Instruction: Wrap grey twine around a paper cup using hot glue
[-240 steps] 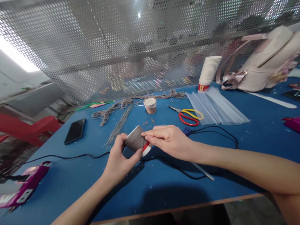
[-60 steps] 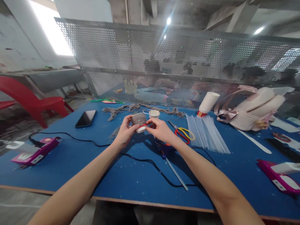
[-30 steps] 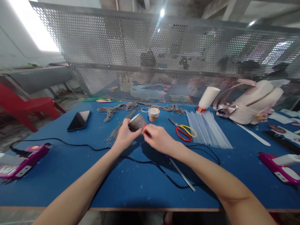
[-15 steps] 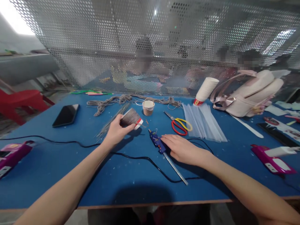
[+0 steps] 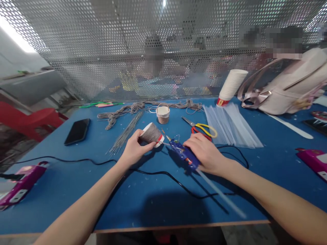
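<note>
My left hand [image 5: 136, 146] is closed around a paper cup [image 5: 152, 133] tilted on its side, its wall mostly wrapped in grey cord with a red and white band showing at one end. A loose end of cord sticks out toward the right. My right hand [image 5: 204, 153] grips a blue hot glue gun [image 5: 184, 153] lifted off the table, its nozzle pointing at the cup and close to the cord end. From the gun's back a clear glue stick [image 5: 221, 192] extends. Scissors [image 5: 200, 129] with red and yellow handles lie just beyond my right hand.
Behind stand a small cord-wrapped cup [image 5: 162, 115] and a leaning stack of paper cups [image 5: 232, 86]. Grey cord [image 5: 114, 117], thin wires [image 5: 126, 134], clear glue sticks [image 5: 230, 126], a phone [image 5: 77, 131] and a backpack [image 5: 283, 88] lie around. A black cable [image 5: 163, 173] crosses the table.
My right hand has taken hold of the glue gun and raised it from the table toward the cup. My left hand has turned the cup, so its open end shows more.
</note>
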A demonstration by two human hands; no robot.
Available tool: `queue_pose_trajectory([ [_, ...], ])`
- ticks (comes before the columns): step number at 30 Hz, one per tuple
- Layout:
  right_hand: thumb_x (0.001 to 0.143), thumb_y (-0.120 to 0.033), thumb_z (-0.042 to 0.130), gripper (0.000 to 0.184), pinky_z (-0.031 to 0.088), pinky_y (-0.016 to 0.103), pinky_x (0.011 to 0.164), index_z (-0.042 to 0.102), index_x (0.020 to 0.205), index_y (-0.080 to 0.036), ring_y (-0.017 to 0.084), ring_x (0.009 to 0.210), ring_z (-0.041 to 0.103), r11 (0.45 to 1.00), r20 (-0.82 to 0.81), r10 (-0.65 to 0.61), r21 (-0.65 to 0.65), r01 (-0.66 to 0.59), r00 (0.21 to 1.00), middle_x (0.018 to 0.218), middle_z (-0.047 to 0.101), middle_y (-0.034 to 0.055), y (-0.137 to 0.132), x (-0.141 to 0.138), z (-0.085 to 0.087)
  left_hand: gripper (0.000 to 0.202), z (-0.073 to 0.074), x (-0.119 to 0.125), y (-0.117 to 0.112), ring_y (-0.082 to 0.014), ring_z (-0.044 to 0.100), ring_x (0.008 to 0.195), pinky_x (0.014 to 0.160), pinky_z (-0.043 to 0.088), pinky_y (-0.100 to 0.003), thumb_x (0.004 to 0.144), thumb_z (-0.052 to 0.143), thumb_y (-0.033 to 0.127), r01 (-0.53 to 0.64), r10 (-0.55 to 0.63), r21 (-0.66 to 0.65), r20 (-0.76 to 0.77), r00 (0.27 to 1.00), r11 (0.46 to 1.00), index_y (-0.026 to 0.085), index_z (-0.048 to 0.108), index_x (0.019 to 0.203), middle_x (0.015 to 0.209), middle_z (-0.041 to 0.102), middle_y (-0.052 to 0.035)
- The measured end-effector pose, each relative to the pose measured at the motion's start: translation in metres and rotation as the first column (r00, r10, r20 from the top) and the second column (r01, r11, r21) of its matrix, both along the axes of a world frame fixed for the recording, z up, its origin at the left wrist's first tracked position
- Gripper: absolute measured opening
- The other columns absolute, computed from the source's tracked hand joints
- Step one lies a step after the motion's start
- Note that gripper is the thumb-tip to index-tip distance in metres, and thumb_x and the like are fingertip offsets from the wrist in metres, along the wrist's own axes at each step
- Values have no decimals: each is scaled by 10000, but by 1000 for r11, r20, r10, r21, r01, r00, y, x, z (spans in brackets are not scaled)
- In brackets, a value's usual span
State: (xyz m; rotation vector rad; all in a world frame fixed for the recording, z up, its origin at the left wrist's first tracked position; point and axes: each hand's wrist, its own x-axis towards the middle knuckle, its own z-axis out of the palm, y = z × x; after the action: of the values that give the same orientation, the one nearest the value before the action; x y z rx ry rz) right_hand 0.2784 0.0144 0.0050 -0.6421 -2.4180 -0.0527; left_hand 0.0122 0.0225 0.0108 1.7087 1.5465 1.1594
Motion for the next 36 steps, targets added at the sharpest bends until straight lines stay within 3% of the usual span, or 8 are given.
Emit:
queue_pose_trajectory([
  [2, 822, -226, 552, 195, 501, 437, 756, 554, 1010, -174, 251, 824, 575, 997, -203, -7, -70, -8, 979, 894, 641, 115, -10, 3, 10, 304, 2, 0, -1, -134, 485, 642, 600, 374, -265, 617, 721, 378, -19, 18, -27, -23, 1000, 999, 196, 519, 753, 674, 516, 39],
  [4, 806, -238, 566, 177, 524, 379, 698, 554, 975, -190, 218, 780, 620, 941, -359, -98, -336, -31, 928, 878, 652, 87, -21, 1, 18, 320, 2, 1, -2, -134, 485, 643, 602, 377, -266, 617, 718, 396, -30, 28, -53, -41, 999, 998, 191, 521, 763, 678, 521, 37],
  [5, 807, -244, 557, 147, 532, 344, 659, 560, 943, -190, 196, 731, 638, 857, -402, -171, -511, -65, 900, 849, 659, 74, -27, -2, 21, 327, 2, 1, -2, -135, 486, 648, 609, 380, -269, 618, 717, 404, -29, 26, -59, -43, 999, 998, 188, 523, 767, 683, 524, 34],
  [8, 803, -319, 551, 147, 519, 272, 556, 562, 842, -178, 145, 572, 634, 473, -391, -384, -861, -185, 836, 714, 650, 28, -39, -12, 25, 318, 1, 3, -5, -137, 485, 670, 634, 387, -275, 636, 702, 413, -8, 7, -29, -27, 1000, 1000, 183, 524, 764, 702, 524, 26],
  [9, 786, -341, 566, 169, 500, 257, 527, 559, 821, -176, 131, 525, 610, 392, -369, -425, -898, -199, 827, 665, 631, 10, -42, -15, 24, 309, 0, 4, -6, -137, 481, 673, 637, 385, -275, 642, 698, 411, -6, 6, -7, -22, 1000, 1000, 183, 522, 753, 702, 518, 25],
  [11, 756, -347, 590, 182, 447, 233, 485, 559, 804, -173, 100, 456, 533, 342, -334, -453, -921, -185, 827, 591, 577, -27, -44, -20, 22, 300, -1, 7, -9, -137, 477, 674, 631, 380, -273, 643, 696, 408, -11, 12, 31, -16, 1000, 999, 185, 516, 733, 697, 504, 25],
  [16, 779, -356, 582, 184, 339, 219, 469, 529, 736, -185, 76, 453, 393, 445, -313, -429, -889, -103, 847, 518, 449, -68, -45, -22, 16, 289, -6, 15, -15, -129, 460, 656, 603, 367, -260, 656, 692, 401, -17, 18, 76, -18, 1000, 997, 189, 507, 717, 678, 464, 33],
  [36, 806, -335, 553, 255, 317, 216, 494, 435, 629, -195, 81, 503, 368, 637, -261, -344, -771, 20, 902, 559, 448, -44, -44, -28, 10, 264, -4, 20, -20, -117, 434, 608, 560, 345, -247, 670, 685, 387, -29, 37, 110, -75, 996, 993, 199, 500, 681, 636, 440, 48],
])
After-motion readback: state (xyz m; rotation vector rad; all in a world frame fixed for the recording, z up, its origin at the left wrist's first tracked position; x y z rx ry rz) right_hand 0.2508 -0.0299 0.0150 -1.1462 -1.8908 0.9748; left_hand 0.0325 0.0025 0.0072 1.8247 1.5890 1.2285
